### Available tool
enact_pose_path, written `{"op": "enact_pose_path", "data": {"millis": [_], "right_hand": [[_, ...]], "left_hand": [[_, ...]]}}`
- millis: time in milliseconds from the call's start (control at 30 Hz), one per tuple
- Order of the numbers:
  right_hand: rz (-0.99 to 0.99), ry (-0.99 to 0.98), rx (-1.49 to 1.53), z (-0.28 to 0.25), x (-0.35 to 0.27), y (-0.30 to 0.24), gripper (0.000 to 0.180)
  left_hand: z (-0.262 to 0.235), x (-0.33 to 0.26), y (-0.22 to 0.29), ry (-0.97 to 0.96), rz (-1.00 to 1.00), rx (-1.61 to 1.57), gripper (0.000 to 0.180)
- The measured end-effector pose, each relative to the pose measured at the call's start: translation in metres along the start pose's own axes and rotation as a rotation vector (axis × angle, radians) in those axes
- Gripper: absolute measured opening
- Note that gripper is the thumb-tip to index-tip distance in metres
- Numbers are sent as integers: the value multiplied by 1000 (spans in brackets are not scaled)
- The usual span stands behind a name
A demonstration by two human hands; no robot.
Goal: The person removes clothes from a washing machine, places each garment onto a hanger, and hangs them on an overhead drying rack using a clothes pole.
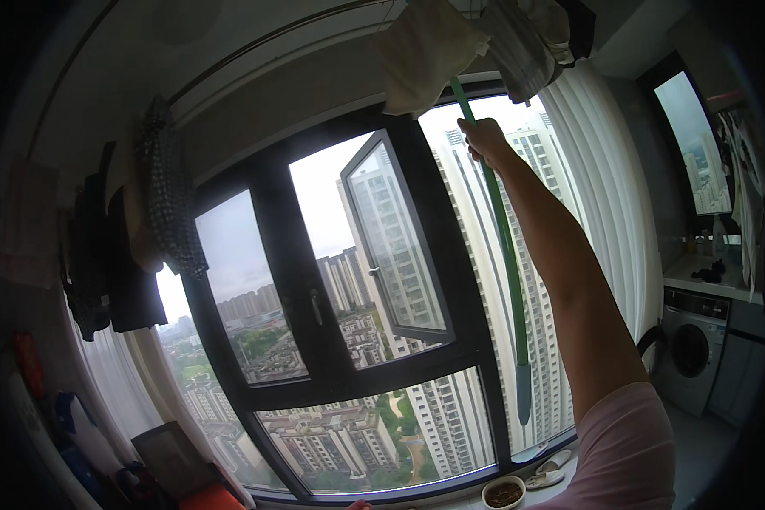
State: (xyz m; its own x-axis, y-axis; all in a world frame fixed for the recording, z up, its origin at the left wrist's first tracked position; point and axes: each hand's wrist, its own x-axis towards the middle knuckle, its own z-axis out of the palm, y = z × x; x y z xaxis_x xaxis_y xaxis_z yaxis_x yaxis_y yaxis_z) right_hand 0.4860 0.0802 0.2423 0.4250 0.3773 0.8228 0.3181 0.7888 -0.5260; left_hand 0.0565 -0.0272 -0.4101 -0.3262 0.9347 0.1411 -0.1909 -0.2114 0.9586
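Green pole (pixel 512 272) in right hand (pixel 486 140), washer panel (pixel 697 304) illegible

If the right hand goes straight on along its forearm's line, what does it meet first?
The right hand, closed on the green pole, would probably meet the pale hanging cloth up and to its left first; depth is unclear.

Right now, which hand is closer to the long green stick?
Right: the right hand is wrapped around the green stick, below the hanging pale cloth. The left hand, just a sliver at the picture's bottom edge, is away from the stick.
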Motion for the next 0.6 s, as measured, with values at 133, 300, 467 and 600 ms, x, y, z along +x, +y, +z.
{"op": "enact_pose_path", "data": {"millis": [133,300,467,600], "right_hand": [[-42,4,-17,-91,43,5,39],[-73,-35,5,-188,77,11,36],[40,-106,-144,-263,45,47,32],[82,-199,-215,-321,0,84,28]], "left_hand": [[99,-39,7,-32,-79,-104,32],[207,-83,-26,-118,-129,-4,33],[283,-123,-8,-140,-211,-23,32],[325,-120,-13,-292,-246,51,33]]}}
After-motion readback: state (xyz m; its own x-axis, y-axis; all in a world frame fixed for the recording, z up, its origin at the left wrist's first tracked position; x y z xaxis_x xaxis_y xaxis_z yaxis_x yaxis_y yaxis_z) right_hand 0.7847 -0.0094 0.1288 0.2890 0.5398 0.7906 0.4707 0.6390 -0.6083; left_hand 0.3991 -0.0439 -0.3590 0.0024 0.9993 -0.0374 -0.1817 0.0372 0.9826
